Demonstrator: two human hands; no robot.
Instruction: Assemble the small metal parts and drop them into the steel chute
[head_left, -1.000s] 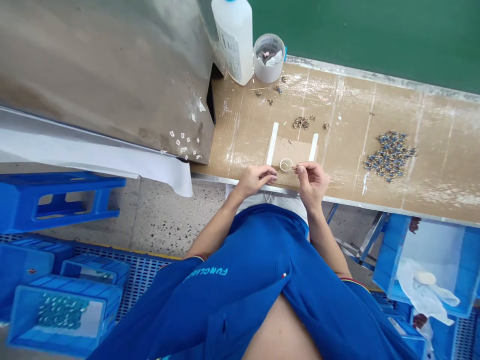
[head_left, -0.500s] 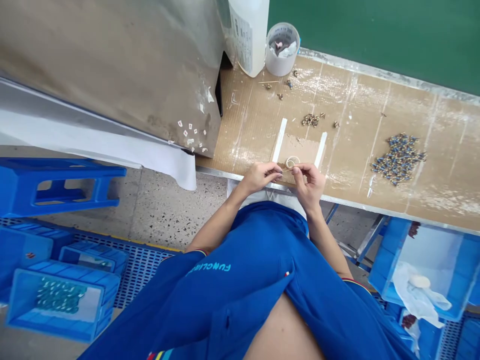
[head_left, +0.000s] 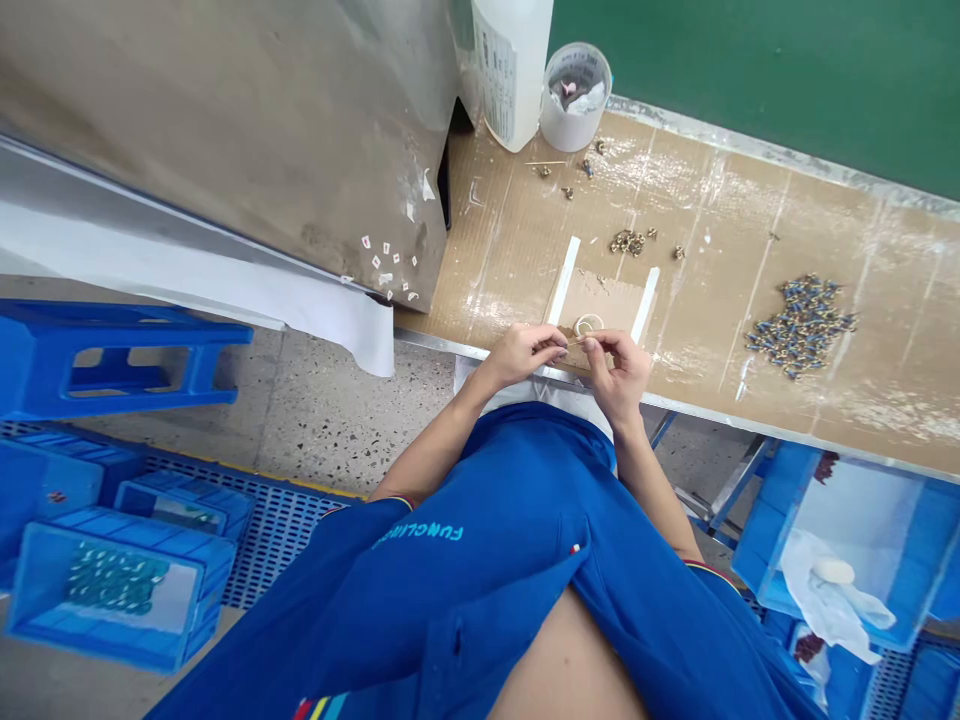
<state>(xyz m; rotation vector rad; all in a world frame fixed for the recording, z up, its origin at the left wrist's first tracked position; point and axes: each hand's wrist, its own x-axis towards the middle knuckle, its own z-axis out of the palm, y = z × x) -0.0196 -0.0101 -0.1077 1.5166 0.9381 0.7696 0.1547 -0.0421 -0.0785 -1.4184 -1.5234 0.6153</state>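
In the head view, the right hand [head_left: 619, 370] grips a thin pin [head_left: 581, 341] clamped between its fingertips. The pin lies almost level above the worktop [head_left: 712, 200], its tip pointing left toward the left hand [head_left: 517, 355], whose grip cannot be told. A pale ring [head_left: 589, 323] sits just beyond, on cardboard [head_left: 611, 300].

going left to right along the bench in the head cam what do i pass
metal cabinet → white bottle → plastic cup → small cluster of brass bits → pile of blue and brass parts
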